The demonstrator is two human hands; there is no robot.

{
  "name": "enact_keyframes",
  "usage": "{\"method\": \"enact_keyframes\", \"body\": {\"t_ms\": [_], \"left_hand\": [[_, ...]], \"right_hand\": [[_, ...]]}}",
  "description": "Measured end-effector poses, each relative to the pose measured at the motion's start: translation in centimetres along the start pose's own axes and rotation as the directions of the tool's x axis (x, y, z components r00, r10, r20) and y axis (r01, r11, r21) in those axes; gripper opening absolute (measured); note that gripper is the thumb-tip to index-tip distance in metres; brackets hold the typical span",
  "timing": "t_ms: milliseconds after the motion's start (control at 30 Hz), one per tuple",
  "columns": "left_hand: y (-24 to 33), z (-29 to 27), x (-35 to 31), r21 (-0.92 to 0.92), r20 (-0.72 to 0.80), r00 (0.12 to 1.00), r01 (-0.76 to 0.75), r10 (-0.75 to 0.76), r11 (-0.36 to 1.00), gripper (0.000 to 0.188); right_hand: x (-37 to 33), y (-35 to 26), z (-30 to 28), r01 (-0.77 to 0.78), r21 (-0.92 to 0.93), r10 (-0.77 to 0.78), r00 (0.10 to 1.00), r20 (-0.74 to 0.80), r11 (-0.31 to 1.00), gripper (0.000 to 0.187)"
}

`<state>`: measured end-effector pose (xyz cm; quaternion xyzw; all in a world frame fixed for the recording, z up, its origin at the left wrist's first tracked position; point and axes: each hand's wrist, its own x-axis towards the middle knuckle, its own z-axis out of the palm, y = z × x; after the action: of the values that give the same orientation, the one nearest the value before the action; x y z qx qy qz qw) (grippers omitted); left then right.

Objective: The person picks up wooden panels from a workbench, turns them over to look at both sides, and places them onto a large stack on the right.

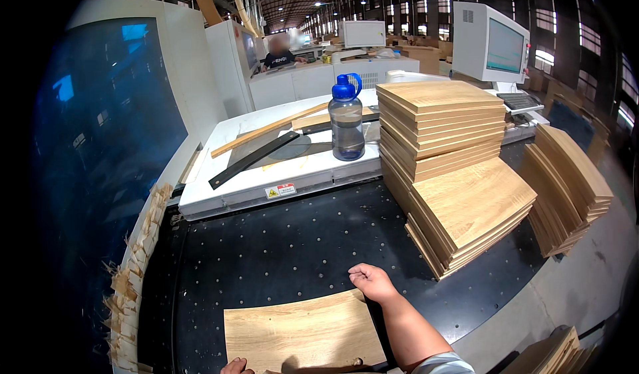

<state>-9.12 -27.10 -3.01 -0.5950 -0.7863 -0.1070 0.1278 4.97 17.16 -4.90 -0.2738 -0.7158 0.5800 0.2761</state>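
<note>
Lying flat on the black tabletop [286,254] at the lower middle of the view, a curved wooden panel [299,334] with a light grain sits between the person's two hands. The right hand [373,282] rests at the panel's upper right corner, its grip curled together over the edge and touching the wood. The left hand [234,367] shows only as knuckles at the panel's near edge, at the bottom rim of the view; whether its grip is apart or together I cannot tell.

Beyond the right grip and off to its right, a tall stack of like panels [442,131] stands, with a lower, fanned stack [472,207] leaning against its near side. Further right, another stack of curved panels [566,187] sits apart from these. Straight ahead of the grip, on the white machine bed [253,187], a grey water bottle with a blue cap [347,118] stands upright beside a black straightedge [253,160] and a wooden strip [266,131]. Well left of the grip, splintered wood offcuts [133,274] line the tabletop's edge
</note>
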Motion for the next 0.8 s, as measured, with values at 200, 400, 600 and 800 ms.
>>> {"method": "enact_keyframes", "body": {"t_ms": [200,400,600,800], "left_hand": [[1.2,-1.1,1.0,-0.056,-0.018,0.998,0.057,-0.058,0.997,0.050],[2.0,-1.8,1.8,-0.105,-0.072,0.996,0.053,-0.061,0.993,0.053],[1.9,-1.8,1.5,-0.127,-0.073,0.993,0.080,-0.090,0.989,0.051],[2.0,-1.6,1.6,-0.119,-0.112,0.989,0.084,-0.097,0.989,0.051]], "right_hand": [[-0.1,0.2,0.1,-0.023,0.052,0.024,1.000,-0.002,0.998,0.021],[-0.2,0.0,0.0,0.004,-0.012,-0.004,1.000,-0.014,1.000,0.022],[0.1,0.4,0.1,0.004,-0.004,-0.004,1.000,-0.006,1.000,0.023],[-0.1,-1.2,-0.1,-0.035,-0.051,0.036,0.999,0.008,0.998,0.021]]}}
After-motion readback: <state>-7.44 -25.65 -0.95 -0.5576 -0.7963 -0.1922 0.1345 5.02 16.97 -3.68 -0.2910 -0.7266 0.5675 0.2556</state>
